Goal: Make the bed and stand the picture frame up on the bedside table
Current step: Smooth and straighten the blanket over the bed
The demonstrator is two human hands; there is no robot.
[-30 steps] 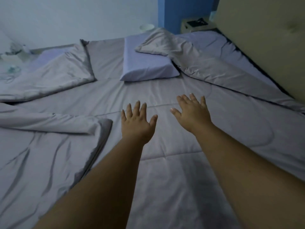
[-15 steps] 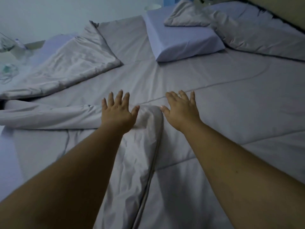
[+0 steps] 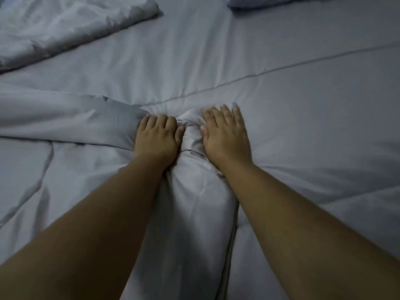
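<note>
Bedding covers the whole view, all in soft grey cloth that looks smooth and a bit shiny. At the far left corner of the bed a crumpled fold of blanket [image 3: 65,27] lies in a puffy heap with many small creases. Below it, along the left edge, another long fold [image 3: 65,118] runs flat toward the middle, where it meets a turned-back corner of the quilt [image 3: 194,191]. This corner is thick and rounded, like a fat pillow, with a thin seam down its right side.

The left hand [image 3: 157,140] sits on the left side of that bump. Its fingers [image 3: 161,123] are curled down tight into the cloth, gripping the bunch. Just beside it, the right hand [image 3: 225,135] presses on the right side of the bump. Its fingers [image 3: 227,113] are close together and bent a little over the cloth, but it is hard to tell if they grip or only push. The cloth puckers up between the two thumbs.

To the right the quilt lies flat, with one long stitched line across it. A pillow edge [image 3: 259,1] peeks in at the far edge. The picture frame is out of view.
</note>
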